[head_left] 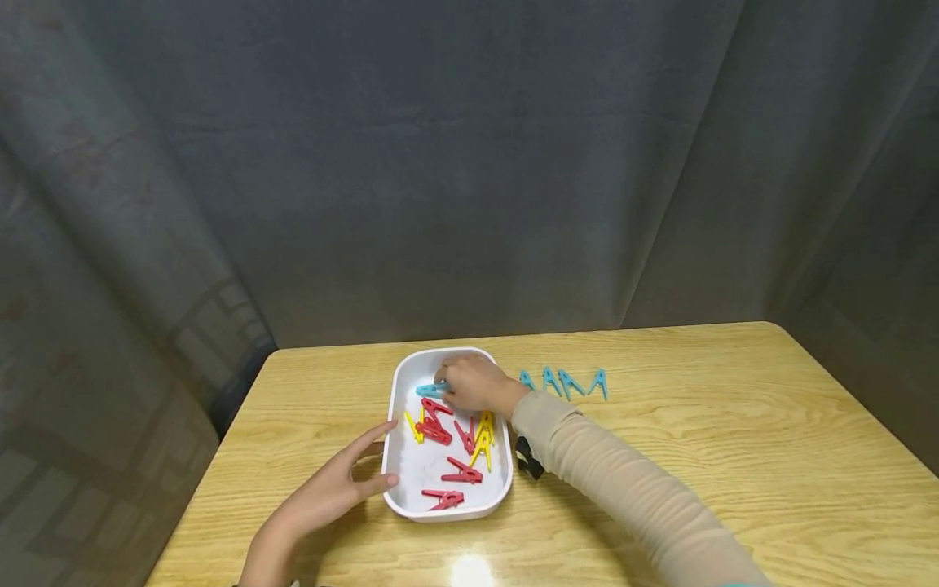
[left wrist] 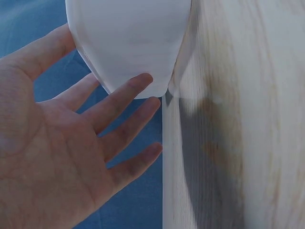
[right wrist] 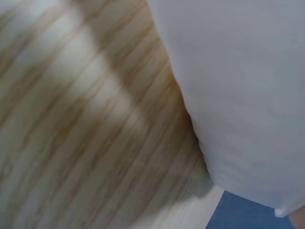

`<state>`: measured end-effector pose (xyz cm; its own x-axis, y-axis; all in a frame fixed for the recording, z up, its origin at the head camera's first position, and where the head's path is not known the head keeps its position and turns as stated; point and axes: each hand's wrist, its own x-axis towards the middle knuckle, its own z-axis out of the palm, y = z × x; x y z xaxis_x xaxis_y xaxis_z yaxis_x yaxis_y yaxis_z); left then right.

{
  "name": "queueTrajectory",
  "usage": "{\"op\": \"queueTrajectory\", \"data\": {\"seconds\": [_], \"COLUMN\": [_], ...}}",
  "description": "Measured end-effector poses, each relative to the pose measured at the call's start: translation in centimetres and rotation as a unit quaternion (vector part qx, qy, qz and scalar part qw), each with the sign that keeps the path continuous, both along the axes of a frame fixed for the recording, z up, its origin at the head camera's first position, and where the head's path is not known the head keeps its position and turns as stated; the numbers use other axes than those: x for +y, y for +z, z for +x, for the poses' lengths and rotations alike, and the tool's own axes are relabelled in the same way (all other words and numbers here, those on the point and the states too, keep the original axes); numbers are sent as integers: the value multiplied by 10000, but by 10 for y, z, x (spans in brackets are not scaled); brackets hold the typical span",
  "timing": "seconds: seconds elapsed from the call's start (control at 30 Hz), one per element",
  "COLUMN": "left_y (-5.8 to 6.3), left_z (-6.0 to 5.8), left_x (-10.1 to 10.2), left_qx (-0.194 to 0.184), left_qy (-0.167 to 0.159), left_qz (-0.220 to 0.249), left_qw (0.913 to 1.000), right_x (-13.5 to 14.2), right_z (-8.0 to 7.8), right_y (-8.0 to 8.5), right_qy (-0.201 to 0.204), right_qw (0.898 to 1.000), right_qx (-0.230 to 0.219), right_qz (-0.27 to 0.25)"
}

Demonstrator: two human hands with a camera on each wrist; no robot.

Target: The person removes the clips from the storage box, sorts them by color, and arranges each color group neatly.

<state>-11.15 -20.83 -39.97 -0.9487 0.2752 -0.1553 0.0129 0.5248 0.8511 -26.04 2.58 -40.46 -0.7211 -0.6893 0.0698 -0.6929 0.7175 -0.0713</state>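
Note:
A white tray (head_left: 449, 514) holds several red clothespins (head_left: 464, 471), several yellow clothespins (head_left: 482, 448) and a blue clothespin (head_left: 430, 390) near its far end. Reaching in from the right, my right hand (head_left: 473, 383) pinches the right end of the blue clothespin with curled fingers, the back of the hand hiding part of the grip. My left hand (head_left: 333, 485) is at the tray's left side, fingers spread and thumb at the rim. The left wrist view shows those fingertips (left wrist: 142, 81) against the tray's outer wall.
Right of the tray, several blue clothespins (head_left: 565, 381) stand in a row on the wooden table (head_left: 734, 424). A small black item (head_left: 527, 458) lies beside the tray, partly under the right sleeve. Dark grey curtain (head_left: 455, 179) hangs behind the table.

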Motion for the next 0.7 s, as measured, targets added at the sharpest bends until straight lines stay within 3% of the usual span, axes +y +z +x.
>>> {"op": "queueTrajectory", "data": {"seconds": [0.43,0.7], "left_y": [1,1], "left_z": [0,-1], "left_x": [1,0], "left_qx": [-55,22], "left_qy": [82,82], "left_qz": [-80,-115], "left_qw": [9999,9999], "right_x": [6,21], "right_z": [4,18], "right_y": [12,24], "right_qy": [-191,-255], "right_qw": [9958,9927], "right_qx": [-330,-81], "right_qz": [-837,-1177]}}
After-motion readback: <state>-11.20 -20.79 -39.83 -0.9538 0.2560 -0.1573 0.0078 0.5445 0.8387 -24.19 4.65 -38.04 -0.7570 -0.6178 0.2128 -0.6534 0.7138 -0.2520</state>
